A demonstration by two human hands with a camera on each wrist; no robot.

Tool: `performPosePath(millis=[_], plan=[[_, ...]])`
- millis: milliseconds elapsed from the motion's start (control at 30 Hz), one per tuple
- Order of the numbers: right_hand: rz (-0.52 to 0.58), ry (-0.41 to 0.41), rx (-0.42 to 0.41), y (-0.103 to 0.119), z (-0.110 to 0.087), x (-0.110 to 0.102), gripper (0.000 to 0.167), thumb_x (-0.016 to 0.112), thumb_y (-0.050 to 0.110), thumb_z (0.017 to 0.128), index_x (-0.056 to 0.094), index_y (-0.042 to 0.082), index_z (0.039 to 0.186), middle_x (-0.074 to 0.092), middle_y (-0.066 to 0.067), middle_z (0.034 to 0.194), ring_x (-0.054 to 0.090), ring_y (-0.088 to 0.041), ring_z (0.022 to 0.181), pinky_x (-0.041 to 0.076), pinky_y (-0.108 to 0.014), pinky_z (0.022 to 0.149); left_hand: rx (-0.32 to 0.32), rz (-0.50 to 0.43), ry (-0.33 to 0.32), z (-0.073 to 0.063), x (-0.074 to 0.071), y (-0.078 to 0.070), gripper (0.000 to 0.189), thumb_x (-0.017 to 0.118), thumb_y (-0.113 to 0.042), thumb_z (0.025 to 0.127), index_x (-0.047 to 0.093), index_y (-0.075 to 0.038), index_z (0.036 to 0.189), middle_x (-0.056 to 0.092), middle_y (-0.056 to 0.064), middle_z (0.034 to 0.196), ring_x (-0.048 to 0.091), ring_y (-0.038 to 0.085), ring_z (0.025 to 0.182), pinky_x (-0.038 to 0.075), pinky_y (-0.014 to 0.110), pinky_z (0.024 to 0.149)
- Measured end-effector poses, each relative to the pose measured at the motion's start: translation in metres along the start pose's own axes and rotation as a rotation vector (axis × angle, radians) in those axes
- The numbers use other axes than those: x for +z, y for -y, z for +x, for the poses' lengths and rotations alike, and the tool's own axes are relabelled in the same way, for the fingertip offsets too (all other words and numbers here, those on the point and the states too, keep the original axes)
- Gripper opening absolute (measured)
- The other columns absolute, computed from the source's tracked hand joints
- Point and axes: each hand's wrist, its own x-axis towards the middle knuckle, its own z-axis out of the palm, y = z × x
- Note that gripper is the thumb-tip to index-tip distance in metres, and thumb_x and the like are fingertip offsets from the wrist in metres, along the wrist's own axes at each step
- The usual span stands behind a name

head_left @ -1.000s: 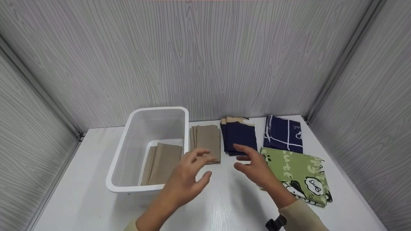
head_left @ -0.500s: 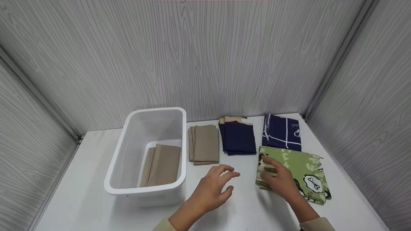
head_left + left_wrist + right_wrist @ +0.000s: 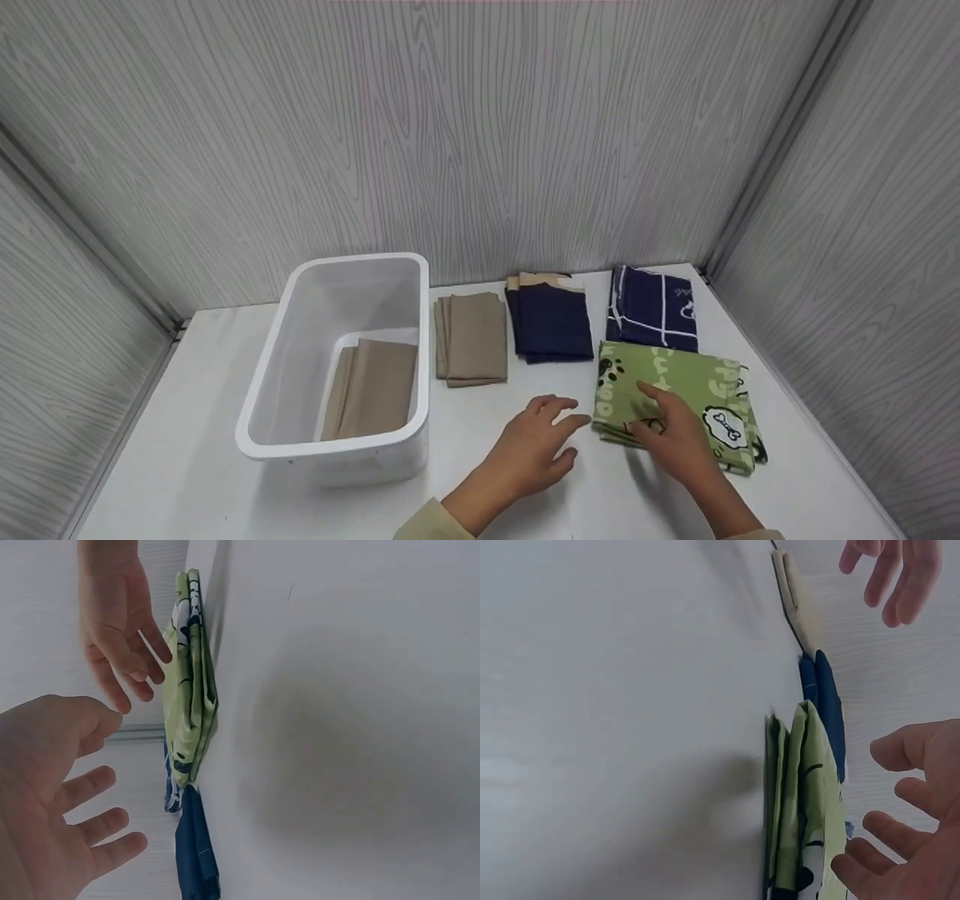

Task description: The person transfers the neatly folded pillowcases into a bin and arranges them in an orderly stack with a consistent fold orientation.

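Tub [image 3: 337, 448], left of centre. Green cloth [image 3: 694, 376], folded, lower right. Left hand [image 3: 529, 448], lower centre; right hand [image 3: 679, 441], over the cloth: I see both shifted rightward, fingers relaxed, grasping nothing. That puts the work, I judge, at the green cloth, untaken.

In folded cloth, one green bundle [image 3: 684, 373], one navy bundle with white lines [image 3: 651, 307], one navy-and-tan bundle [image 3: 556, 322] and two beige bundles [image 3: 478, 337] are counted, five in all, and of the beige pair one is contained in a white bin [image 3: 330, 450] and one is laid outside it. How many separate cloths are stacked in each cannot be told from the layered edges. Two hands are seen, one left hand [image 3: 529, 448] and one right hand [image 3: 679, 439], with two sleeve cuffs [image 3: 435, 523], while the bin is numbered at one, the white table [image 3: 187, 420] at one and the wall panels [image 3: 450, 150] at three.
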Motion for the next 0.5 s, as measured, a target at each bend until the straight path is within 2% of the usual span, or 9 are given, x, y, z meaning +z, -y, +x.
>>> performPosePath(millis=[200,367,500], plan=[[-0.156,-0.053,-0.094,-0.016,-0.002,-0.006,0.062,0.073,0.012,0.085,0.053,0.002,0.142,0.052,-0.030,0.138,0.046,-0.050,0.129,0.034,-0.067,0.106,0.024,0.006,0.093,0.008,0.020,-0.007,0.047,0.067,-0.031,0.093,0.057,-0.023,0.138,0.053,0.004,0.143,0.051,0.029,0.132,0.048,0.039,0.104],[-0.326,-0.006,-0.032,-0.030,-0.005,-0.011,0.068,0.069,0.036,0.092,0.046,0.005,0.148,0.040,-0.036,0.147,0.030,-0.060,0.135,0.020,-0.074,0.108,0.079,0.048,0.113,0.014,0.033,-0.012,0.052,0.067,-0.036,0.093,0.054,-0.021,0.141,0.049,0.007,0.148,0.050,0.031,0.133,0.047,0.039,0.106],[-0.470,0.035,0.016,-0.039,-0.006,-0.014,0.073,0.055,0.054,0.097,0.041,0.008,0.152,0.031,-0.039,0.151,0.021,-0.062,0.139,0.016,-0.075,0.109,0.077,0.045,0.146,0.023,0.041,-0.014,0.055,0.066,-0.039,0.094,0.052,-0.021,0.145,0.045,0.008,0.152,0.046,0.032,0.137,0.045,0.038,0.107]])
